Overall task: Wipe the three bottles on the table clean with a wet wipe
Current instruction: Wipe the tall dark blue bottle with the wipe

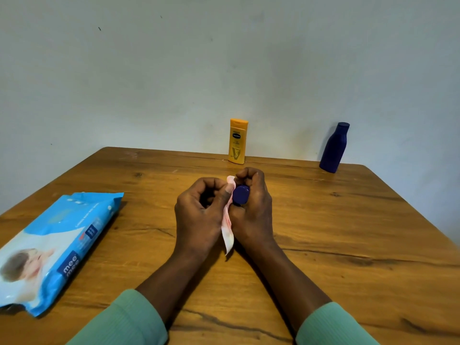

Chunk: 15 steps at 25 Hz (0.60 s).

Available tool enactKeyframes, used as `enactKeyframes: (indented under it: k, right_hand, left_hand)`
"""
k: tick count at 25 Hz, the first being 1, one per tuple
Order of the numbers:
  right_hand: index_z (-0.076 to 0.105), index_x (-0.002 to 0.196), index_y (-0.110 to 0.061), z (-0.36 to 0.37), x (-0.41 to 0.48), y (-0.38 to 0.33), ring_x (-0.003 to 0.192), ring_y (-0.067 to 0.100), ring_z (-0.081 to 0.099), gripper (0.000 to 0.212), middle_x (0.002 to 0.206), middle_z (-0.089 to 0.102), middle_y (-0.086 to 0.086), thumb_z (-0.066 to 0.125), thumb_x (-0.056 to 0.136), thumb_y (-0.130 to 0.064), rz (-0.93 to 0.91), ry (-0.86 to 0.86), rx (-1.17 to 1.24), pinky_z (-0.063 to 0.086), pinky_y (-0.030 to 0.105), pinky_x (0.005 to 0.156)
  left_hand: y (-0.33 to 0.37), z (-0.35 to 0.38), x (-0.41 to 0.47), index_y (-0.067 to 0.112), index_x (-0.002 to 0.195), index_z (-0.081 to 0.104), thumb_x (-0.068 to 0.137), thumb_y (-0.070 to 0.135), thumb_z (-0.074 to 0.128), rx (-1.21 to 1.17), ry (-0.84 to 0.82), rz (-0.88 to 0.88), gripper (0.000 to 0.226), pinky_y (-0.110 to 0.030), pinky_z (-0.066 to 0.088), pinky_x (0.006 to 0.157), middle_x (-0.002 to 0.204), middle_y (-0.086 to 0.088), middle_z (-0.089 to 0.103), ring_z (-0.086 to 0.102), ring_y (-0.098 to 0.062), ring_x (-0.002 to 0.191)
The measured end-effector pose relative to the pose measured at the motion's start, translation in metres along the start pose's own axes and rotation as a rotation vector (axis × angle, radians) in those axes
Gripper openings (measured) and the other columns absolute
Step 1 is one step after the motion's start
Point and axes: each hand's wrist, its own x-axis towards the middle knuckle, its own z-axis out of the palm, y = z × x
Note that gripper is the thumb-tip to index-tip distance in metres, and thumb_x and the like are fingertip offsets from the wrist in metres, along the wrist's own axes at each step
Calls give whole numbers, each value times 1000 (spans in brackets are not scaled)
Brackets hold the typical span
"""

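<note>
At the middle of the wooden table [348, 232] my right hand [251, 207] is wrapped around a small dark blue bottle [240, 194]; only its round cap end shows, the body is hidden in my fist. My left hand [199, 215] pinches a white wet wipe [227, 232] against the bottle's left side, and the wipe's tail hangs down between my wrists. A yellow lotion bottle [237, 141] stands upright at the table's far edge. A tall dark blue bottle [334, 147] stands at the far right corner.
A blue pack of baby wipes [57, 247] lies flat at the left near the table's edge. A pale wall rises directly behind the table's far edge. My green sleeves enter from the bottom of the view.
</note>
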Motion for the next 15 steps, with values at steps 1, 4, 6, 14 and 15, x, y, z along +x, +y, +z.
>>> enactKeyframes:
  k: [1, 4, 6, 14, 15]
  right_hand:
    - [48, 122, -23, -1, 0, 0, 109, 27, 63, 49, 117, 62, 5, 79, 88, -9, 1, 3, 2, 61, 47, 81]
    - [47, 125, -25, -3, 0, 1, 110, 25, 63, 50, 119, 61, 3, 79, 90, -13, 13, -9, -29, 61, 46, 83]
    - [45, 128, -28, -4, 1, 1, 111, 24, 62, 51, 121, 61, 1, 79, 91, -21, 7, -47, -96, 61, 46, 84]
    - [45, 130, -23, -6, 3, 3, 110, 27, 61, 60, 119, 62, 5, 81, 85, -9, 33, -93, -76, 59, 49, 84]
    - [45, 130, -23, -6, 3, 3, 110, 28, 61, 61, 119, 61, 6, 81, 84, -6, 42, -81, -63, 59, 49, 84]
  left_hand:
    - [0, -1, -2, 11, 102, 74, 92, 22, 74, -9, -14, -4, 15, -48, 64, 83, 93, -4, 76, 74, -20, 92]
    - [1, 0, -6, 11, 102, 74, 90, 22, 74, -21, -108, 36, 17, -48, 63, 86, 94, -4, 76, 74, -22, 95]
    - [3, 1, -4, 12, 102, 75, 90, 19, 76, 7, -157, 79, 14, -49, 62, 86, 96, -4, 76, 74, -24, 96]
    - [-2, -24, 17, 10, 115, 78, 88, 19, 72, -76, -349, -20, 29, -45, 62, 94, 113, -4, 77, 73, -19, 110]
    - [-4, -25, 18, 11, 115, 78, 88, 20, 73, -57, -355, -12, 29, -47, 62, 93, 113, -3, 78, 73, -20, 110]
